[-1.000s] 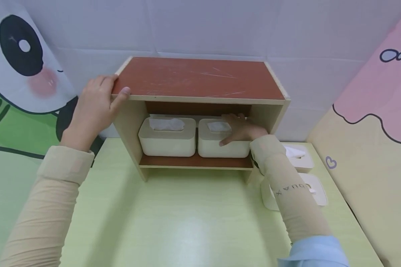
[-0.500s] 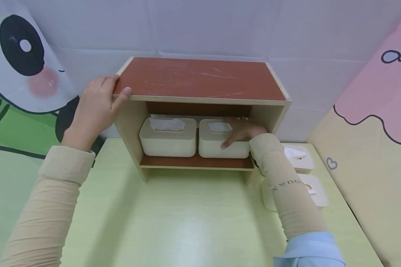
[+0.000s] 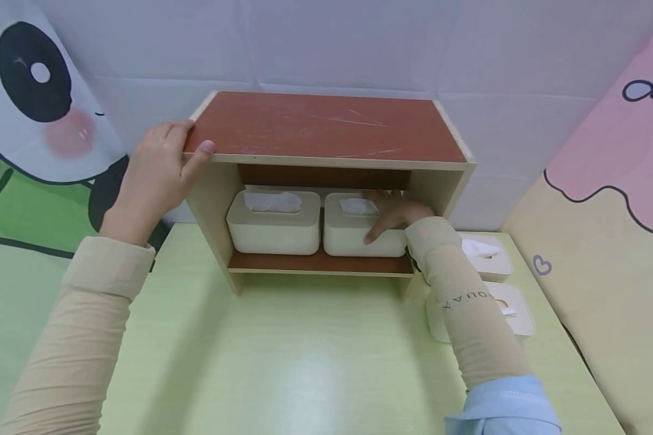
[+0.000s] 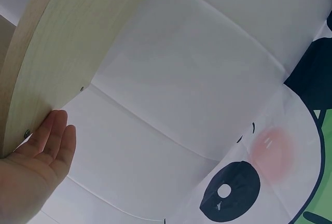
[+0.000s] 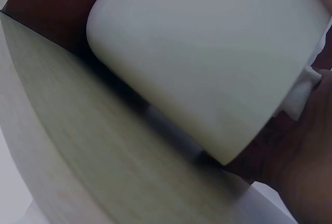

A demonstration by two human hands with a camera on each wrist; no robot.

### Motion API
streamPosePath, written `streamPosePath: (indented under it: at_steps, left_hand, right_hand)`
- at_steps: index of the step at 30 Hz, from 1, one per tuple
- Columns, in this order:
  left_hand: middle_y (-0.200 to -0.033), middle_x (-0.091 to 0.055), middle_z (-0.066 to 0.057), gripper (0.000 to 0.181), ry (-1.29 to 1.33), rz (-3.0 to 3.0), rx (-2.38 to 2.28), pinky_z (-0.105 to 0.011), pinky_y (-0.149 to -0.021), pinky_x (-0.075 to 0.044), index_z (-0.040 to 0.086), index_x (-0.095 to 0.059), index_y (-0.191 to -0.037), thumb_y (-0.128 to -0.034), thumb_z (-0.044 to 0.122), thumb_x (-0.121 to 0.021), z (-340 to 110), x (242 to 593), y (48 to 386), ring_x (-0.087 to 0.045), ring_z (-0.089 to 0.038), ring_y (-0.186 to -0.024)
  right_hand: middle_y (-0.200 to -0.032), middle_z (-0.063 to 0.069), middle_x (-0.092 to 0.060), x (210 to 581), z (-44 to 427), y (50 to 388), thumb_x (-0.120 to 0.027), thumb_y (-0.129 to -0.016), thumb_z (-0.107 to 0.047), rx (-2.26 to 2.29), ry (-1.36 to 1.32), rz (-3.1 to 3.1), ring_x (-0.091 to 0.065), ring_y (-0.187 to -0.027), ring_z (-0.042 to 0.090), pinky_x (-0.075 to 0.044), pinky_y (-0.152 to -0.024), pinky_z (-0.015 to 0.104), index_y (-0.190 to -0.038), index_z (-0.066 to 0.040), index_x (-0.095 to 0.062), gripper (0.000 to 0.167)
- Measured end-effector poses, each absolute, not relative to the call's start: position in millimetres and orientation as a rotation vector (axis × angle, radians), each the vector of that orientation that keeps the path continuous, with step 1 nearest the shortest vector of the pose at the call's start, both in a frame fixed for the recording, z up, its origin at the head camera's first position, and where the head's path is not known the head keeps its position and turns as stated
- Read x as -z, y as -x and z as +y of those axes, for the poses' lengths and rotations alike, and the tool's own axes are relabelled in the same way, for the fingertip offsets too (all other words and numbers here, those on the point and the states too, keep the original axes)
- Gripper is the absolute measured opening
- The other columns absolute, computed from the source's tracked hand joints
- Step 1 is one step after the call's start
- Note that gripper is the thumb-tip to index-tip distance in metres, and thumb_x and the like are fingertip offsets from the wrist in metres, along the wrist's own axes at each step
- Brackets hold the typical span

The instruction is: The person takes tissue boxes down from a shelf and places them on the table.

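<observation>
A small shelf unit [image 3: 326, 128] with a red-brown top holds two white tissue boxes side by side. My left hand [image 3: 155, 175] grips its upper left corner, thumb over the front edge; the left wrist view shows that hand's fingers [image 4: 58, 143] against the outer side panel [image 4: 72, 42]. Inside, my right hand [image 3: 396, 212] holds the right tissue box [image 3: 354, 241], thumb on its front and fingers over the top. The left tissue box [image 3: 274, 234] stands beside it. In the right wrist view, a narrow gap separates the held box [image 5: 207, 53] from the side panel [image 5: 104, 125].
Two more white tissue boxes, a rear one [image 3: 490, 260] and a nearer one [image 3: 517, 311], stand on the light green table [image 3: 305, 344] right of the shelf, partly behind my right sleeve. A pale wall covering [image 3: 337, 48] hangs behind, with cartoon figures at both sides.
My right thumb has slid slightly down and rightward on the box front. My left hand keeps its place on the shelf corner, and the boxes look unmoved.
</observation>
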State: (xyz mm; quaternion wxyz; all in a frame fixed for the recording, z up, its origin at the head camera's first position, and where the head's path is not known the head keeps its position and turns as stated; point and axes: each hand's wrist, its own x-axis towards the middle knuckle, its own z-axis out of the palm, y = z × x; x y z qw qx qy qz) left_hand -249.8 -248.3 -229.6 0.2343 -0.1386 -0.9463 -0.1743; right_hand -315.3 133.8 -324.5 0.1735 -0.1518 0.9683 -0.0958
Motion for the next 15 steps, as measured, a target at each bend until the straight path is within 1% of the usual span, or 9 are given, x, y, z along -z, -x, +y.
streamPosePath:
  at_steps: [9,15]
  left_hand:
    - [-0.132,-0.042,-0.027,0.069,0.380,-2.601,0.479,-0.055,-0.102,-0.029,-0.001,-0.033,-0.138,-0.0943,0.052,-0.032,-247.7,230.9,250.7,-0.037,-0.044,-0.120]
    - [-0.133,-0.041,-0.027,0.070,0.368,-2.618,0.472,-0.056,-0.102,-0.029,0.000,-0.032,-0.139,-0.0940,0.053,-0.032,-247.2,231.4,251.5,-0.037,-0.044,-0.119]
  right_hand:
    - [-0.154,0.007,-0.010,328.2,135.6,317.9,-0.076,-0.062,-0.054,0.270,0.498,2.743,-0.006,-0.138,0.043,-0.011,-0.108,0.060,-0.146,-0.033,-0.014,0.107]
    - [-0.154,0.007,-0.011,330.7,137.3,318.8,-0.075,-0.062,-0.055,0.259,0.506,2.763,-0.010,-0.138,0.041,-0.016,-0.107,0.059,-0.145,-0.036,-0.014,0.105]
